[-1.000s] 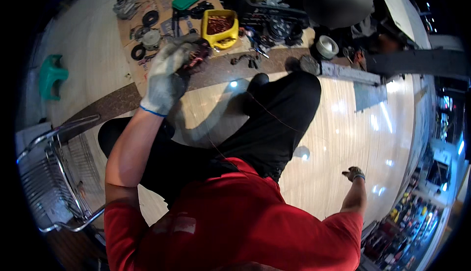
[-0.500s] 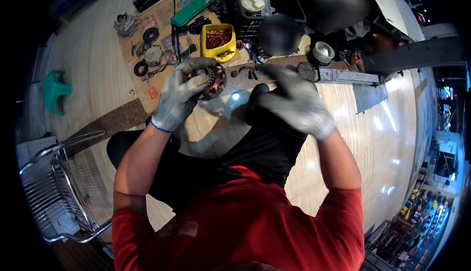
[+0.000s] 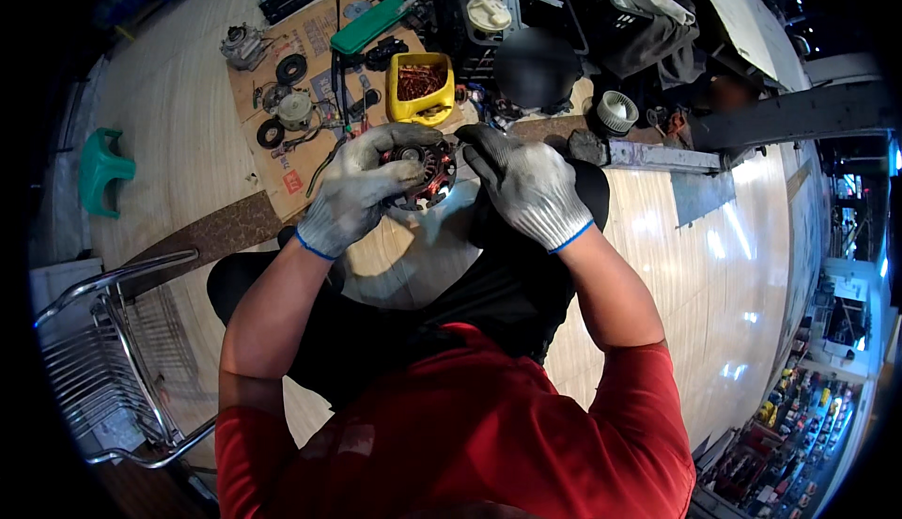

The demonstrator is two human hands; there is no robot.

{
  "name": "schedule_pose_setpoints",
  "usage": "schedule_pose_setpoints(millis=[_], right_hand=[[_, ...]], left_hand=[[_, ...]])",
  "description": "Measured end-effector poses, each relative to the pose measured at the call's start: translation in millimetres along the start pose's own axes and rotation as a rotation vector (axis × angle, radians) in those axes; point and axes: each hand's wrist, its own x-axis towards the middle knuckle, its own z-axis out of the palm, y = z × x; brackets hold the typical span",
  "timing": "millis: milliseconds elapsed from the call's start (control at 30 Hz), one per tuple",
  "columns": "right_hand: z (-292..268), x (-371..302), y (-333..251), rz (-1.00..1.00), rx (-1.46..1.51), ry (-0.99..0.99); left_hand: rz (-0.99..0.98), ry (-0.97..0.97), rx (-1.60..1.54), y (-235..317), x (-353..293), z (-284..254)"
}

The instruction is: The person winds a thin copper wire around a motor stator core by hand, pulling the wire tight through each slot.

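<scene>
Both of my hands wear pale knitted work gloves with dark grey palms and blue cuffs. My left hand (image 3: 355,185) is closed round a round motor core (image 3: 435,177) with copper windings and dark metal teeth, its thumb lying across the front. At the core's right edge, my right hand (image 3: 528,179) has its fingers bent together near the windings. Whatever it pinches there, if anything, is hidden by the glove. Just beyond the core stands a yellow container (image 3: 395,94) holding copper-coloured scraps.
Dismantled motor parts and black rings (image 3: 291,69) lie on flattened cardboard (image 3: 246,106) at the far left. Black crates (image 3: 592,26) stand behind. A white fan wheel (image 3: 617,110) sits right, beside a metal beam (image 3: 662,154). A green stool (image 3: 103,171) and chrome chair (image 3: 122,331) are left.
My right hand has swung left and in to the motor core's right edge. My left hand has shifted slightly right with the core, which is turned a little differently.
</scene>
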Motion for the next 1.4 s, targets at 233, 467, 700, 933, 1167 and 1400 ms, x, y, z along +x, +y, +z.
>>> schedule_pose_setpoints(millis=[233,467,700,933,1167,1400], right_hand=[[-10,-9,3,-0.024,-0.07,0.026],[-21,-25,-9,-0.072,-0.15,-0.023],[14,-65,-22,-0.08,-0.272,-0.073],[5,-82,1,0.056,-0.21,-0.179],[-60,-36,-27,0.336,0.471,-0.464],[30,1,-2,-0.141,0.658,-0.367]], left_hand=[[0.042,-0.007,-0.056,-3,4,0],[0.213,0.318,0.524,-12,12,5],[0.232,0.54,-0.153,-28,23,-2],[0.165,0.521,-0.424,-12,19,5],[0.244,0.314,-0.164,-19,8,-5],[0.422,0.204,0.541,-27,8,-16]])
